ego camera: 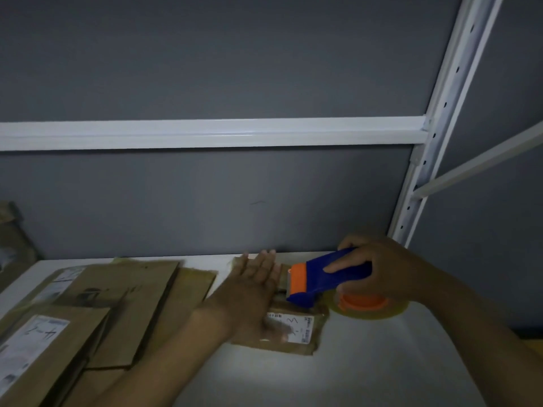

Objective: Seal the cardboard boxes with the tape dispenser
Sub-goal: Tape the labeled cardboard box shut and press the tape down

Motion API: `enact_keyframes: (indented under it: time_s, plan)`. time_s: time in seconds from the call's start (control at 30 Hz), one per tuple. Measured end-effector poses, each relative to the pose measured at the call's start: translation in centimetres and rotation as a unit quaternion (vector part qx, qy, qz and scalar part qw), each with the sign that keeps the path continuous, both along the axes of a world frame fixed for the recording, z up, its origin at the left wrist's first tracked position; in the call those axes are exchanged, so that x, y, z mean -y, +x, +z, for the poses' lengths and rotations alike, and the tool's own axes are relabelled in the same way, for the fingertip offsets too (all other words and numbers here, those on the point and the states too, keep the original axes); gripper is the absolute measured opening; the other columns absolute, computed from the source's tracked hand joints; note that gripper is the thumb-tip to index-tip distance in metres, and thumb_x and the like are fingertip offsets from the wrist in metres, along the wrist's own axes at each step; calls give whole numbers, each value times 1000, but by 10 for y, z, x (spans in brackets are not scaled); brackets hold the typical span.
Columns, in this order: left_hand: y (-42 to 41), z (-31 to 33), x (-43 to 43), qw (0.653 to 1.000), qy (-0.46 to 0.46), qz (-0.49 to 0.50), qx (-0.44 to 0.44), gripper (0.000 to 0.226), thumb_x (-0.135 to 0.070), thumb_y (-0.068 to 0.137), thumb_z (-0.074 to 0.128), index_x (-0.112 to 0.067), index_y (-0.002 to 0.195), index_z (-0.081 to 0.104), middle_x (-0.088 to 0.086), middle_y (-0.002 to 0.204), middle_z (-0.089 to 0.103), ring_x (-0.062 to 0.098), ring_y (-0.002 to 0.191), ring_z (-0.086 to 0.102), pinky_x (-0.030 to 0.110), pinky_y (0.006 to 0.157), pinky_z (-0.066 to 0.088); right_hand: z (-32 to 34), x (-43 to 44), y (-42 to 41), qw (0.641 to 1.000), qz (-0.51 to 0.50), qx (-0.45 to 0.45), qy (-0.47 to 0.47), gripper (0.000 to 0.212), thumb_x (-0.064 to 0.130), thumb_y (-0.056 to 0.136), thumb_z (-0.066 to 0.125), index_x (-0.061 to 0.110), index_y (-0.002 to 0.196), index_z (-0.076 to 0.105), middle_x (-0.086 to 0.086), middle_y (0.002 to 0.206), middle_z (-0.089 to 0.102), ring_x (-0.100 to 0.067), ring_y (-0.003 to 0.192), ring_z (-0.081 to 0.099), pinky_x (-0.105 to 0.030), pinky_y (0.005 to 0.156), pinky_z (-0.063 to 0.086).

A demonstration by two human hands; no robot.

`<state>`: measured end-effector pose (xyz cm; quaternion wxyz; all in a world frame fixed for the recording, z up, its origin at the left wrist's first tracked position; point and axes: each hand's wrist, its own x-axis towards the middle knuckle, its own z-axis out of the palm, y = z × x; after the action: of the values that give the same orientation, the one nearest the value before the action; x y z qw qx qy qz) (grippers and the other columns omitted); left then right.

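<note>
Near the shelf's [367, 362] back edge, left hand [255, 286] flat on small cardboard box [291, 330], likely light and slide-prone; right hand [379, 268] wraps tape dispenser [329, 274] handle.

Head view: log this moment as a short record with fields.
left hand: flat, fingers straight, pressing down on the small box
right hand: grips the blue handle of the tape dispenser
tape dispenser: orange-tipped end over the small box, next to the left hand's fingertips
tape roll: low, at the box's right edge
small box: on the white table, label up
cardboard pieces: flat, piled at the left
</note>
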<state>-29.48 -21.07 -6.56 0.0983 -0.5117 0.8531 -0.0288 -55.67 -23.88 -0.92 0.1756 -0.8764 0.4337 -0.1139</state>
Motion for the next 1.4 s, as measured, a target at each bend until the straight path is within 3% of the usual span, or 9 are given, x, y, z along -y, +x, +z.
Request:
enact_keyframes:
  time_s: [0.17, 0.27, 0.53, 0.67, 0.73, 0.83, 0.93, 1.1, 1.4]
  plan:
    - [16, -13, 15, 998, -48, -25, -38, 109, -87, 70, 10, -21, 154, -6, 0, 154, -23, 15, 146, -19, 25, 103, -29, -9, -2, -4, 999, -18, 29, 2, 30, 57, 69, 71, 60, 95, 56, 19, 116, 45, -4, 106, 48, -26, 88, 48]
    - [25, -12, 21, 997, -21, -43, -61, 114, -94, 57, -10, -33, 153, 3, -5, 156, -15, 8, 141, -19, 27, 113, -20, -12, -5, -12, 997, -32, 70, 18, 31, 69, 59, 63, 65, 88, 56, 24, 114, 45, -2, 105, 50, -21, 86, 49]
    - [33, -13, 25, 996, -7, -41, -80, 100, -95, 58, -16, -42, 142, -5, -7, 152, -21, 9, 141, -20, 25, 114, -15, -28, -15, -55, 983, -103, 139, 53, 37, 33, 70, 82, 55, 91, 60, 25, 113, 48, 4, 103, 52, -5, 77, 45]
    - [30, -8, 22, 996, -57, -54, -43, 87, -90, 70, -11, -45, 144, 2, 3, 158, -9, 21, 149, 2, 33, 118, -1, -40, -16, -59, 978, -102, 164, 83, 38, 27, 73, 82, 51, 95, 63, 14, 108, 55, -7, 102, 57, -21, 84, 52]
    - [24, -7, 18, 999, -11, -43, -26, 90, -94, 56, -18, -54, 137, -17, 1, 152, -30, 21, 145, -22, 32, 116, -12, -44, -17, -56, 981, -95, 155, 75, 38, 30, 76, 79, 54, 97, 60, 15, 109, 54, -5, 102, 55, -27, 89, 51]
    - [1, -4, 10, 999, 33, -40, -6, 87, -93, 67, 6, -54, 141, -17, -7, 148, -36, 19, 137, -36, 37, 116, -17, -50, -20, -43, 987, -83, 111, 76, 37, 38, 79, 74, 51, 109, 58, 18, 118, 50, -3, 108, 50, -26, 95, 46]
    - [-9, -7, 11, 997, 62, -44, -24, 98, -74, 83, 46, -34, 152, -10, -14, 152, -25, 8, 143, -25, 33, 121, -4, -64, -25, -26, 983, -89, 149, 61, 44, 35, 79, 74, 48, 117, 56, 21, 121, 48, 1, 110, 47, -17, 94, 41]
    - [8, -19, 23, 991, 26, -51, -123, 104, -66, 76, 64, -36, 153, 2, -18, 160, -3, 4, 148, -7, 26, 120, 5, -87, -32, -24, 974, -86, 208, 31, 51, 27, 78, 78, 48, 117, 52, 33, 121, 45, 20, 113, 39, -1, 91, 34]
    - [10, -11, 29, 998, 55, 29, -12, 101, -91, 49, 25, -58, 131, -24, -8, 161, -16, 16, 147, -19, 45, 117, -13, -91, -41, -51, 963, -103, 233, 83, 53, 22, 72, 81, 48, 108, 52, 27, 119, 48, 18, 111, 44, -3, 81, 44]
